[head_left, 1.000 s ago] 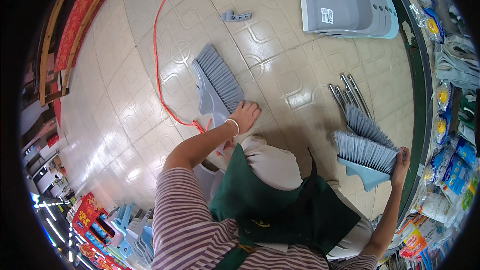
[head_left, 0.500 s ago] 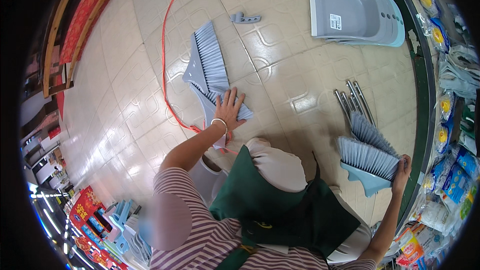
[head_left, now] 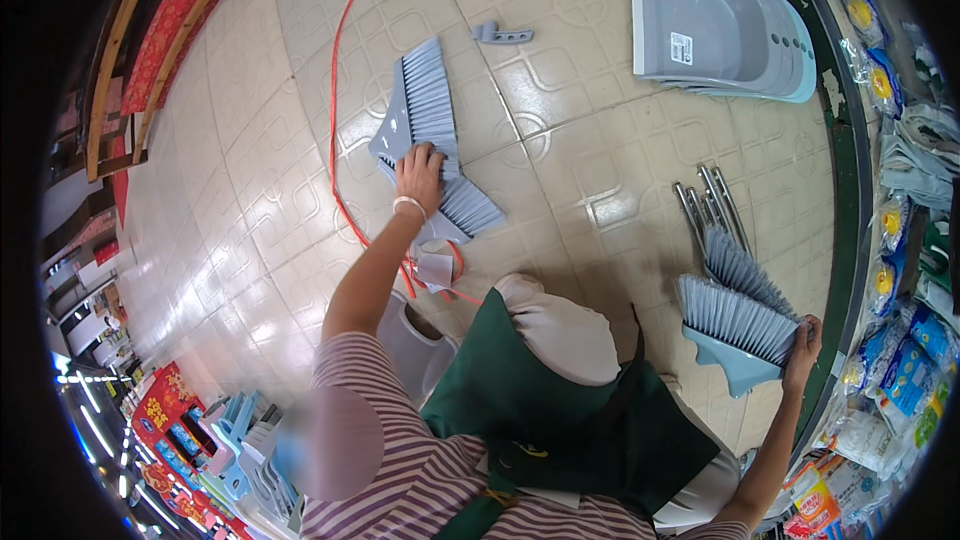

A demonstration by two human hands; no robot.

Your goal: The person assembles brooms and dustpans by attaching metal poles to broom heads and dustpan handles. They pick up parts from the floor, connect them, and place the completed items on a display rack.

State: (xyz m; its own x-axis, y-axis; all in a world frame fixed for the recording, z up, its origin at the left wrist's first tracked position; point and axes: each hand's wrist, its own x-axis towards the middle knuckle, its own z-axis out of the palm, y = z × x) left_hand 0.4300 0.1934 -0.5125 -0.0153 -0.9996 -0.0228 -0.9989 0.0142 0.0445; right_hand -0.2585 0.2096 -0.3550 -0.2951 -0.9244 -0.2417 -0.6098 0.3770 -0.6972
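Two grey broom heads lie on the floor left of centre, the far one (head_left: 430, 90) partly overlapping the near one (head_left: 473, 208). My left hand (head_left: 420, 178) is closed at the near end of the far head, fingers curled over its bristles beside the grey body. At the right, my right hand (head_left: 804, 348) grips the end of a blue-green broom head (head_left: 735, 360) with its bristles facing away from me. Another bristle head (head_left: 745, 265) lies just beyond it. A white tag (head_left: 435, 269) shows below the near grey head.
A long red strap (head_left: 333, 110) curves across the floor at left. Beyond the brooms lies a small grey holed clip (head_left: 503, 35). Stacked dustpans (head_left: 715, 30) sit far right, with metal tubes (head_left: 712, 202) nearer. A dark green shelf edge (head_left: 852, 200) borders packed goods. Grey bins (head_left: 410, 340) stand beside my knee.
My left hand has moved away and to the left, from the near grey head's bristles to the far head, its fingers curling in. The white tag is now uncovered. My right hand stays put.
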